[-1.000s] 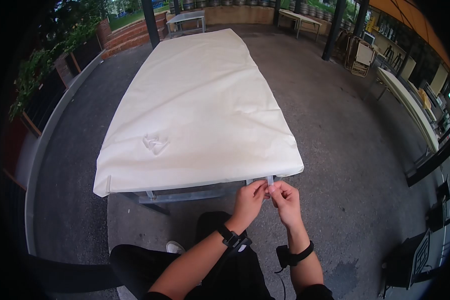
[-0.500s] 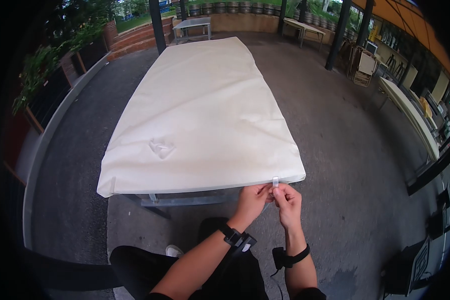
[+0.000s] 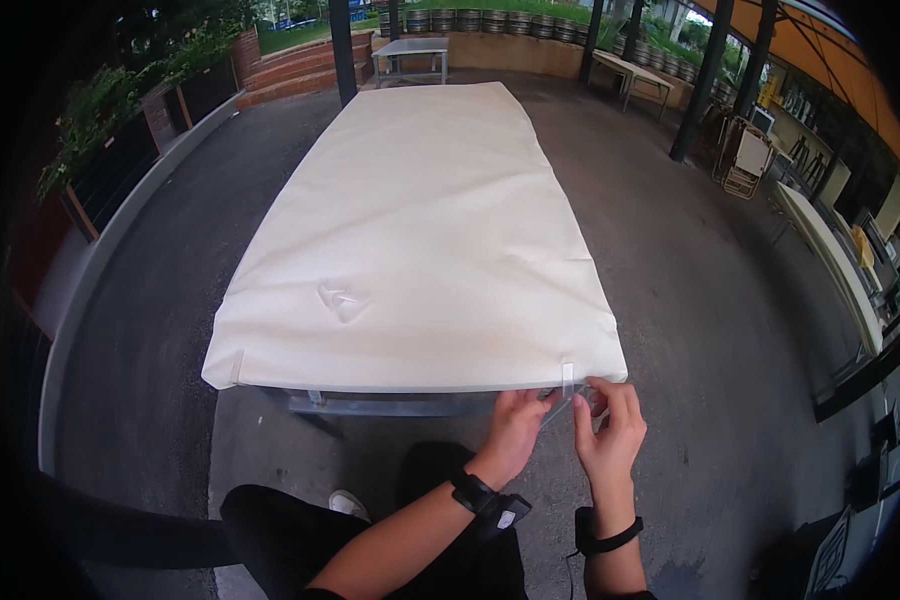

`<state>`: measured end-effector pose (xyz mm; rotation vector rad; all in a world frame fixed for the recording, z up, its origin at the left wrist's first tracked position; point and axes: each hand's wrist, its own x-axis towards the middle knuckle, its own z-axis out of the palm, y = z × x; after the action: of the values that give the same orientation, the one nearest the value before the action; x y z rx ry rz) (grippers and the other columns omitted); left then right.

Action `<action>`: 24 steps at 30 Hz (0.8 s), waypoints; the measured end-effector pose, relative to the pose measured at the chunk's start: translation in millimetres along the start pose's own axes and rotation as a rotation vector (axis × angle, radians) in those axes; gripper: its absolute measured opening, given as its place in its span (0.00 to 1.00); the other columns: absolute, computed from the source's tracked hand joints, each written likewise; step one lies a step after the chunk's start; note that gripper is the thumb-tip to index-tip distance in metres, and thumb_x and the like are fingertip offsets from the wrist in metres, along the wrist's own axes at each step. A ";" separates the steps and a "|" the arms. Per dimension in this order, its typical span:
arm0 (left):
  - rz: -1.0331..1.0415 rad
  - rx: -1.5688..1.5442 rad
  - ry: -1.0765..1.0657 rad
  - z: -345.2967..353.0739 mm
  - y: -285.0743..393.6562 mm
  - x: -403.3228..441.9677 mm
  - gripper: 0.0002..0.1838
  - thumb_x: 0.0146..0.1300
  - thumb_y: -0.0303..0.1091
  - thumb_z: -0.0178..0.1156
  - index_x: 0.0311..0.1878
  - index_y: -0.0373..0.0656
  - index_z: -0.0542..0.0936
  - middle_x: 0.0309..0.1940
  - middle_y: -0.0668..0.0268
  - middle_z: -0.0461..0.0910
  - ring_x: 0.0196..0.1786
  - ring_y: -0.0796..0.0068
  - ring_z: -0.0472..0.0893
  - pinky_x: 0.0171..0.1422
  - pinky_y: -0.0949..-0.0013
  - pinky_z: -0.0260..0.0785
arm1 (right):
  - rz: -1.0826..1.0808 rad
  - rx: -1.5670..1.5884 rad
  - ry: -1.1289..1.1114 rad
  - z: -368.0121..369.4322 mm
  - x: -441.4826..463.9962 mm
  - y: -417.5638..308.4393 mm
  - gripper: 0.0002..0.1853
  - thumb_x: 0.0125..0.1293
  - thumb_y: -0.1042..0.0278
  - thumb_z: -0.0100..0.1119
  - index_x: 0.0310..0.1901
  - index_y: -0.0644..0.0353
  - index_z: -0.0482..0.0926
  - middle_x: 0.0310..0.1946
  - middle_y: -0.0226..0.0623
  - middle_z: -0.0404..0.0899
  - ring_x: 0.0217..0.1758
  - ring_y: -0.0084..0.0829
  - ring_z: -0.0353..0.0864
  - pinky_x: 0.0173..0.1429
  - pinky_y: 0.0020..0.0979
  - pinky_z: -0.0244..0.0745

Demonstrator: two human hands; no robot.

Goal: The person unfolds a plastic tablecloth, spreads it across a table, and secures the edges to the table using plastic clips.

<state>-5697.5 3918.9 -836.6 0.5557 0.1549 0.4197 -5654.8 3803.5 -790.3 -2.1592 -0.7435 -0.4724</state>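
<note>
A: How should you be handling the clear clip at the near edge?

B: You're probably doing best by pressing in line with it, squarely across the edge, rather than twisting it. Your left hand is working just below, so it's worth supporting the edge there while your right hand is smoothing the cream cover beside the clip. Too much sideways force could be bunching the cover or skewing the clip

A: How are your hands looking?

B: Your left fingers are curling close together near the clip's lower end; whether they're gripping it, I can't tell. Your right hand is staying partly open, thumb apart from forefinger, fingertips touching around the cover's edge, with nothing clearly in its hold

A: And where is the clip lying from each hand?

B: It's standing upright over the edge, between one and two o'clock from your left hand and near eleven o'clock from your right. The cover's near corner is sitting around twelve o'clock from your right hand. Another clip is gripping the edge between nine and ten o'clock from your left hand, and some loose clear pieces are lying on the cover at about ten o'clock
</note>
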 end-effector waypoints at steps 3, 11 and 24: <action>-0.102 -0.014 -0.089 -16.7 -2.3 10.6 0.28 0.56 0.14 0.46 0.63 0.39 0.69 0.64 0.63 0.69 0.70 0.67 0.65 0.73 0.55 0.59 | -0.377 -0.149 0.022 -1.7 5.4 11.0 0.30 0.47 0.77 0.71 0.56 0.55 0.75 0.56 0.42 0.74 0.52 0.41 0.76 0.53 0.41 0.72; -0.154 -0.076 -0.171 -34.6 -8.9 18.6 0.21 0.67 0.24 0.49 0.63 0.35 0.69 0.64 0.61 0.69 0.68 0.67 0.68 0.74 0.56 0.58 | -0.560 -0.253 -0.057 4.5 22.8 21.4 0.27 0.46 0.74 0.69 0.53 0.50 0.81 0.52 0.32 0.78 0.54 0.38 0.75 0.57 0.41 0.67; -0.168 0.385 -0.153 -24.5 1.5 33.8 0.17 0.69 0.26 0.53 0.60 0.35 0.71 0.57 0.63 0.73 0.59 0.72 0.73 0.65 0.66 0.67 | -0.632 -0.261 -0.078 0.0 29.3 28.1 0.27 0.46 0.74 0.69 0.52 0.51 0.82 0.52 0.30 0.79 0.52 0.36 0.75 0.55 0.39 0.66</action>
<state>-5673.7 3946.2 -857.4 0.9436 0.1344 0.1808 -5614.4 3799.3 -790.0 -2.1545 -1.4886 -0.8483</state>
